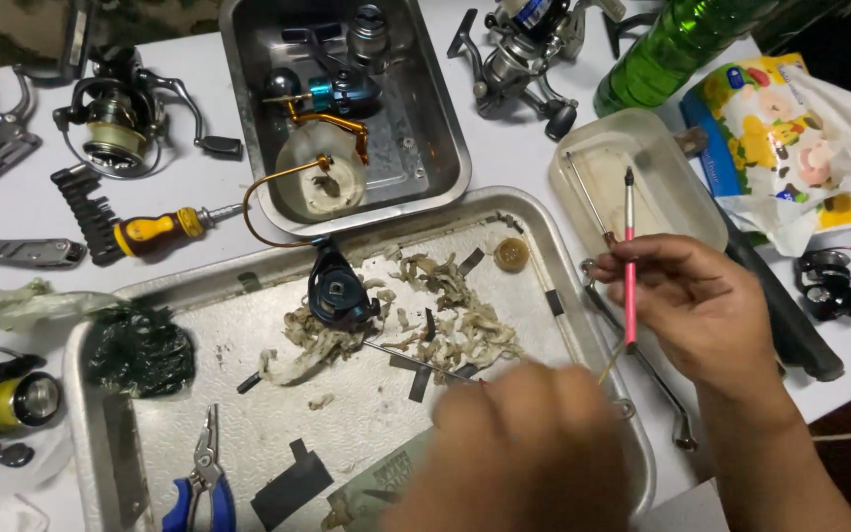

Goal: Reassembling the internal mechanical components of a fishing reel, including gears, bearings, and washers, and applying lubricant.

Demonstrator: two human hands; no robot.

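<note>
The work looks mid-way: a dark reel body (339, 294) lies stripped in the big tray (583, 325), with pale scraps of wiped-off grime (445, 320) strewn to its right. The spool and gold bail (322, 177) wait in the far tray (440, 148), not yet refitted. The right hand (696, 305) pinches a pink brush (629, 261) upright beside the big tray. The left hand (519, 453), blurred, is near; I cannot tell its grip. Blue pliers (201, 488) lie untouched.

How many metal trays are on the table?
2. A large metal tray lies in front of the person; a smaller, deeper one sits behind it. None seems hidden.
</note>
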